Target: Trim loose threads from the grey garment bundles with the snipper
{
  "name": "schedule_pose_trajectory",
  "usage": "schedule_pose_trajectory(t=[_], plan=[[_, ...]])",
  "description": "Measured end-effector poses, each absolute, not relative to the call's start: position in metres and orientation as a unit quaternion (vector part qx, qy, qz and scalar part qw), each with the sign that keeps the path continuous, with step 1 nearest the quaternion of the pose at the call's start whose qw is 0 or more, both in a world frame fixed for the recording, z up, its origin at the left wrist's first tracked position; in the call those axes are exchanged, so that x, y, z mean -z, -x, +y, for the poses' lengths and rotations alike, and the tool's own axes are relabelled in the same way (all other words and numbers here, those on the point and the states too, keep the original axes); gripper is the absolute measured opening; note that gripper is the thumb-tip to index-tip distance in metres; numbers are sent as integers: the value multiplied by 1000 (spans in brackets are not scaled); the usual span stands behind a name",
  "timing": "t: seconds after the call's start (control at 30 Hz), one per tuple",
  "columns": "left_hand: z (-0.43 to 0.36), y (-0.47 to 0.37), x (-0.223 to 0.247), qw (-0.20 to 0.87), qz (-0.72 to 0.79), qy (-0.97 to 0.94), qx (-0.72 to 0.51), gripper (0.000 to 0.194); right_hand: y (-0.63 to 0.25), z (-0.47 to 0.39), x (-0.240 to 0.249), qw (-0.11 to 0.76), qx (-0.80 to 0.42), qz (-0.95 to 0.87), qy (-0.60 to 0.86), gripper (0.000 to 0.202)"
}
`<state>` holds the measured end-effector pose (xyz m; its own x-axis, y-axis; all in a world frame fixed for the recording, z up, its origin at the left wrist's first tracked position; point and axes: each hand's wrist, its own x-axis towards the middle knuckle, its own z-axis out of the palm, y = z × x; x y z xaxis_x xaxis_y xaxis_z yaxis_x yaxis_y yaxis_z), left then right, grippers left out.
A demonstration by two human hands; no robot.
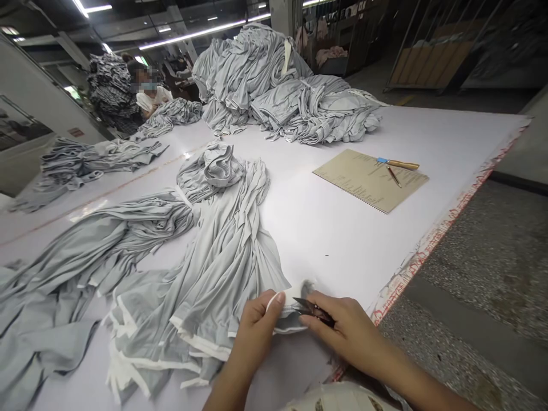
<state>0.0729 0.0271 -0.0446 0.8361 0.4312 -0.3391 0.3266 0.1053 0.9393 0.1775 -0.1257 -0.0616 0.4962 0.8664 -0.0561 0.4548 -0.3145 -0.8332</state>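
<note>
Two hands show in my head view, each closed on something. The left hand (257, 319) pinches the white band (287, 295) of a grey garment (287, 323) between thumb and fingers, over the near part of the white table (342, 240). The right hand (342, 322) is wrapped around dark snips (317, 312), their points turned toward that band; from where I sit I can't fairly tell whether the blades touch the cloth.

I judge the garment light, limp and soft, not very slippery, and hard to damage except by a blade. The band looks a bit firmer than the grey cloth, so I'd take hold there, close to the edge; a grip farther in would likely just bunch the folds.

Relative to the hands, the band passes from the left fingertips across to the right fingers, with grey cloth hanging below it between them. Beyond the left hand, more grey pieces (222, 240) lie spread on the table.
</note>
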Motion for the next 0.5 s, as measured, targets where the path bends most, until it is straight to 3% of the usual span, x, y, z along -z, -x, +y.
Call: schedule_pose_trajectory(t=[0.5], plan=[[32, -68, 55, 681, 284, -675, -13, 48, -176, -124, 65, 334, -222, -486, 776, 28]])
